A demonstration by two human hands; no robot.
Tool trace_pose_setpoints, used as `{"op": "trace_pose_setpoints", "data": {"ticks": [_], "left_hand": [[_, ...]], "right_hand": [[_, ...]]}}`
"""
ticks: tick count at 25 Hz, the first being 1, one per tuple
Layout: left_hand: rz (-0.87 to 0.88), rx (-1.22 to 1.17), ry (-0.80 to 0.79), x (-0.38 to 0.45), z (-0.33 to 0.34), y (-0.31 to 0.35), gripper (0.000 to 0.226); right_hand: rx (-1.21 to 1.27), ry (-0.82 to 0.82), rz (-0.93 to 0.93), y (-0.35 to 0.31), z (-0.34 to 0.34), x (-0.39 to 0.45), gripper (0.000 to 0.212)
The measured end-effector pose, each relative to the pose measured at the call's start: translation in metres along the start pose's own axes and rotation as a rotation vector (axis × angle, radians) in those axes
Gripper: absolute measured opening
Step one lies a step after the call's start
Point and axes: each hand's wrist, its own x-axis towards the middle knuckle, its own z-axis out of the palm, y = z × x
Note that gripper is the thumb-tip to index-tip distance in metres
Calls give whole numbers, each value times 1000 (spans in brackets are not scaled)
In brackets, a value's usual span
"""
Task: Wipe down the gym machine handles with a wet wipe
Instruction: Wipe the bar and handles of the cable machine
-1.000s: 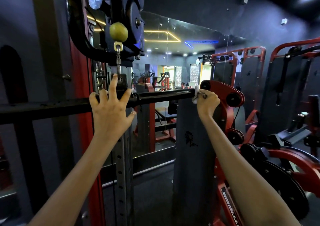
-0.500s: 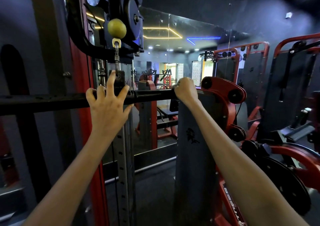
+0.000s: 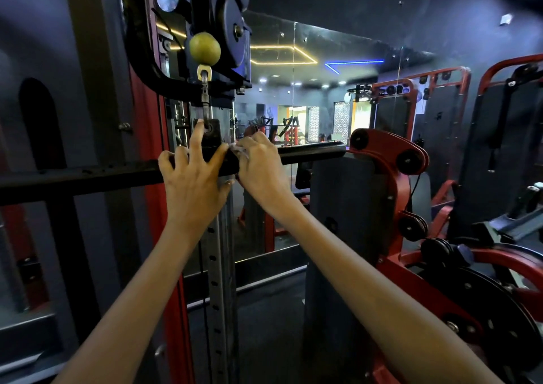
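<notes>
Head view, gym interior, low light. Black horizontal bar handle [image 3: 311, 152] runs across the frame at about chest-to-face height; matte dark finish, round section on the right half with a blunt free end just beside the red pulley housing [image 3: 388, 160], flatter and scuffed on the left stretch. Bar hangs at its centre from a metal clip [image 3: 204, 101] under a yellow-green ball stopper [image 3: 204, 49]. Left hand [image 3: 192, 183] rests on the bar at the centre bracket: fingers spread and hooked over the top edge, one fingertip reaching up to the clip's lower end, thumb out to the right along the bar. Right hand [image 3: 261, 167] is immediately right of it, thumbs nearly touching; fingers curled over the bar, pressing a wet wipe [image 3: 239, 152] against it. Only a small crumpled white patch of wipe shows at the knuckles; the rest is hidden under the hand. Behind: perforated steel upright [image 3: 216, 266], red frame post [image 3: 173, 280], wall mirror [image 3: 293, 95] reflecting ceiling light strips, dark back pad [image 3: 349, 207], weight plate [image 3: 482, 304] lower right.
</notes>
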Motion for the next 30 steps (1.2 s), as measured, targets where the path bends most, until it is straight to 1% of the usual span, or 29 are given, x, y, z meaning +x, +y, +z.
{"op": "trace_pose_setpoints", "data": {"ticks": [2,5,6,11,13,17,20,22,25,30], "left_hand": [[-2,-24,-7,0,1,1,66],[-8,-30,-29,1,2,4,65],[-10,-27,-37,1,2,5,64],[-4,-25,-32,3,1,9,57],[7,-16,-35,4,0,11,57],[5,8,-52,5,-5,15,58],[-1,25,-96,6,-11,19,65],[-11,34,-130,6,-13,21,69],[-27,75,-176,7,-16,21,72],[-31,131,-217,6,-19,24,74]], "right_hand": [[22,43,-37,8,-9,-7,24],[-51,78,-68,33,-28,-13,24],[-68,93,-41,46,-33,-13,24],[-90,233,218,125,-66,-8,22],[-110,283,262,145,-75,-11,22],[-81,318,343,166,-74,-13,22],[-20,421,457,165,-70,-11,23],[14,469,471,153,-62,-14,24],[99,452,395,127,-41,-21,27],[245,383,230,90,-13,-25,22]]}}
